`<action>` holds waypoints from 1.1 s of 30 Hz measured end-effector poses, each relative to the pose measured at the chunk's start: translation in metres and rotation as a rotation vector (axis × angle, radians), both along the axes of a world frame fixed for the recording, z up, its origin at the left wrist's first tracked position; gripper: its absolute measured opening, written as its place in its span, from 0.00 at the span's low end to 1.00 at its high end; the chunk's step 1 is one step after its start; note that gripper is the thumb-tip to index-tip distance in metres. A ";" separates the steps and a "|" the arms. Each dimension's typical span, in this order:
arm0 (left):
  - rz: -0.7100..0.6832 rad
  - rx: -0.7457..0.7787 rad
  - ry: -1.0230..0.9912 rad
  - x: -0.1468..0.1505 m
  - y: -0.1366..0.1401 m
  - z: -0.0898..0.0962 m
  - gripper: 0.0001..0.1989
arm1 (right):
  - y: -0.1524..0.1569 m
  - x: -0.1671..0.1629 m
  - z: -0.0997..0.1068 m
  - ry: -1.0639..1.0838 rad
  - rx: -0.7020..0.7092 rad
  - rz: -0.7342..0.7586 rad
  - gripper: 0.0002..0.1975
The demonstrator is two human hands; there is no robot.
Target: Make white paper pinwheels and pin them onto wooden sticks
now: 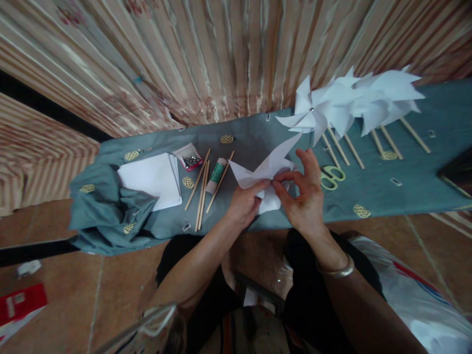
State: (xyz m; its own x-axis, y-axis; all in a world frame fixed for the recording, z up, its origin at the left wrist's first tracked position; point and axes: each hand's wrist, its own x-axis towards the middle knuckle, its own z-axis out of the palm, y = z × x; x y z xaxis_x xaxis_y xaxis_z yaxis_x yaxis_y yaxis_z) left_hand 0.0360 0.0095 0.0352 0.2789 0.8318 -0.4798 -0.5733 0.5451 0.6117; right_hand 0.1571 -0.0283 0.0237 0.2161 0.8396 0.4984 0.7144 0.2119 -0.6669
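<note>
A white paper pinwheel (271,164) without a visible stick is held low over the cloth in front of me. My left hand (245,201) grips it from the left, thumb lying on top near the centre. Thumb and index finger of my right hand (304,194) pinch at the pinwheel's centre, the other fingers raised; whatever small thing sits between the tips is too small to make out. Left of the hands lie several wooden sticks (202,196), a green and white glue stick (216,175) and an open packet of metal pins (190,158).
A stack of white paper (151,179) lies at the left beside bunched cloth (106,206). Finished pinwheels on sticks (354,101) overlap at the back right. Green-handled scissors (332,177) lie by my right hand. A dark object (457,172) sits at the right end.
</note>
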 end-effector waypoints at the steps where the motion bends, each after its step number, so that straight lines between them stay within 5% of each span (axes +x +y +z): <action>1: -0.003 0.005 -0.005 0.000 0.000 0.000 0.09 | 0.000 0.000 0.000 -0.002 -0.001 0.001 0.02; 19: 0.065 0.034 0.075 -0.001 0.000 -0.003 0.04 | -0.003 -0.007 -0.002 -0.070 0.048 0.027 0.04; 26: 0.069 0.189 0.240 -0.004 0.003 -0.015 0.10 | -0.002 -0.004 -0.008 -0.130 0.086 0.049 0.05; 33: 0.099 0.242 0.409 -0.007 0.006 -0.014 0.07 | -0.003 -0.005 -0.007 -0.164 0.079 0.020 0.03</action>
